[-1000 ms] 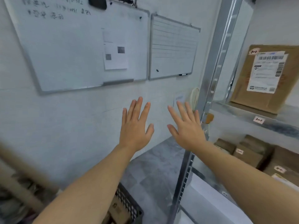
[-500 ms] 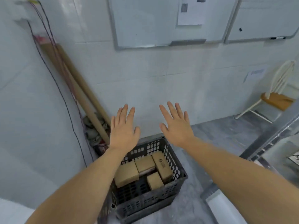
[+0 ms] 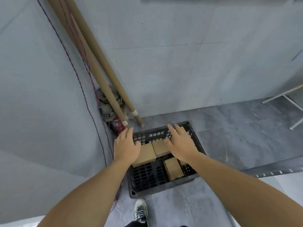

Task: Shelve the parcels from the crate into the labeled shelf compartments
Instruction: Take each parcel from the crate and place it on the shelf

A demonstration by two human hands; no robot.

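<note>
Left hand (image 3: 126,147), right hand (image 3: 181,143) lower, fingers (image 3: 172,129) straight, over cardboard parcels (image 3: 173,168) in perforated crate (image 3: 147,177)

Plain storeroom corner.
Tiled walls (image 3: 180,63), grey floor (image 3: 229,136), cardboard tubes (image 3: 112,102) leaning in the corner, a crate (image 3: 147,177) of brown parcels (image 3: 145,154).

Pretty simple view, looking down into a corner: a black crate (image 3: 164,187) sits on the grey floor with a few brown parcels (image 3: 145,154) inside. The person's left hand (image 3: 126,146) and right hand (image 3: 182,143) hover over it, fingers straight, holding nothing. Long cardboard tubes (image 3: 98,71) lean in the corner.
</note>
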